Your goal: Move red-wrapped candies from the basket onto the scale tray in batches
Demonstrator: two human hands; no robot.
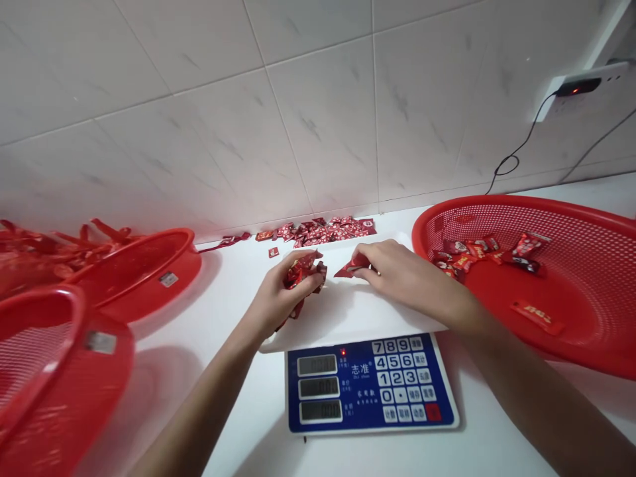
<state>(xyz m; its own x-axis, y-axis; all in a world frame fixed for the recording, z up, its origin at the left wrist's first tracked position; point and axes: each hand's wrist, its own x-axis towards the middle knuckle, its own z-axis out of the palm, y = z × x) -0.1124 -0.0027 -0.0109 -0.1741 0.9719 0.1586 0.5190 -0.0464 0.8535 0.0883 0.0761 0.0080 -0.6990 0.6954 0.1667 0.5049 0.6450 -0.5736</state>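
Note:
My left hand (281, 298) is closed around a bunch of red-wrapped candies (302, 270) above the white platform (348, 311) of an electronic scale. My right hand (397, 271) reaches in from the right and pinches a single red candy wrapper (352, 266) just above the platform. The two hands are close together, a small gap between them. The scale's blue front panel (370, 384) with displays and a keypad faces me.
A large red mesh basket (571, 311) on the right holds several red candies (477, 252). Two red baskets (134, 271) stand at the left. A row of candies (318, 232) lies along the tiled wall. A power strip with cable (576, 86) hangs at the upper right.

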